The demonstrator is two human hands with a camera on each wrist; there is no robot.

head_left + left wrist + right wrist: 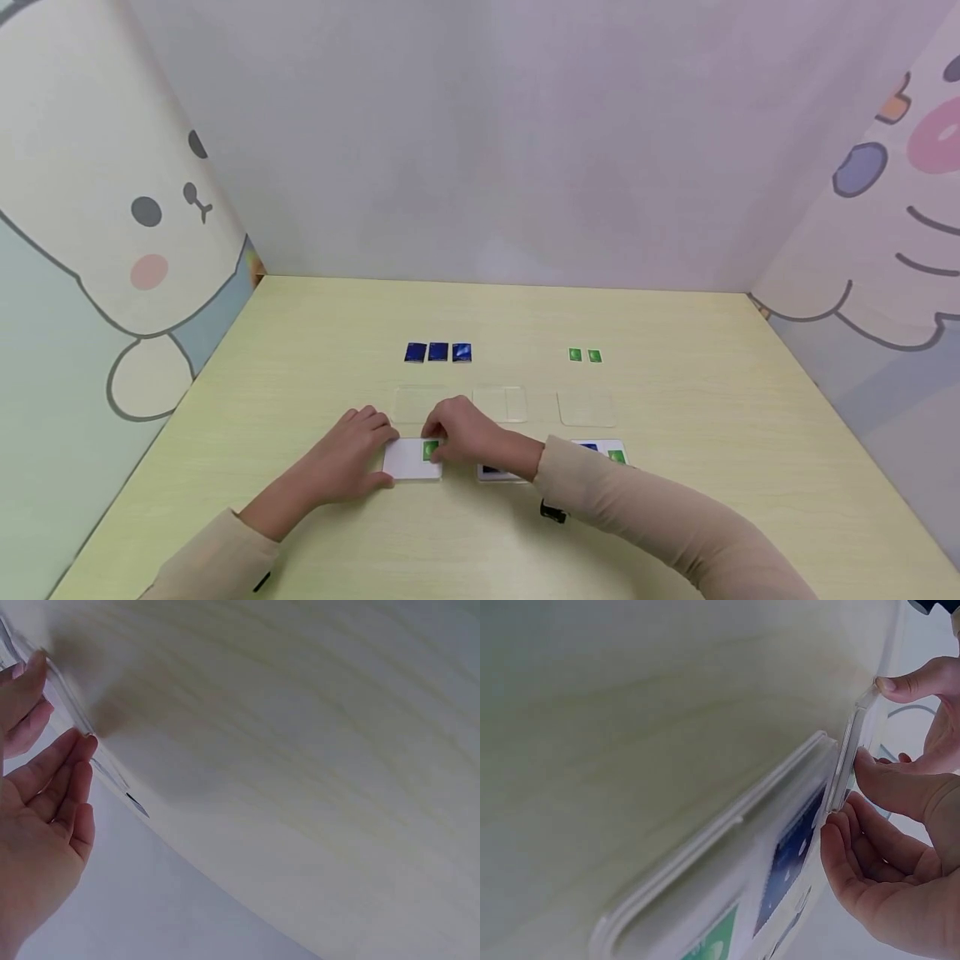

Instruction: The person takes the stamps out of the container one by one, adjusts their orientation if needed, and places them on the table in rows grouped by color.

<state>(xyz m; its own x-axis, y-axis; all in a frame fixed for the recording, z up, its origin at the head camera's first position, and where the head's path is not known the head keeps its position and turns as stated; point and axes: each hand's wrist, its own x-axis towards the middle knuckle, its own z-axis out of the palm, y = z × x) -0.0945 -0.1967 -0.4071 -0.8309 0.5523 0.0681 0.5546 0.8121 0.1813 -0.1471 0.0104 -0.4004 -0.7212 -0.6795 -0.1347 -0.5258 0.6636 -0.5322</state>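
A white rectangular tray with a clear rim (403,461) lies flat at the front left. My left hand (352,457) holds its left end, fingers at the far corner and thumb at the near one. Over the tray's right end, my right hand (467,432) pinches a small green picture card (430,451) at the far right corner. In the right wrist view, the right thumb and fingertips sit right at the tray's edge. A second tray (491,475) is mostly hidden under the right forearm. The third tray (621,444) carries a blue and a green card, partly covered by the sleeve.
Three clear plates (422,405) lie in a row beyond the trays. Farther back are three dark blue cards (438,352) on the left and two small green cards (575,354) on the right. A pale wall (480,167) borders the table's far edge.
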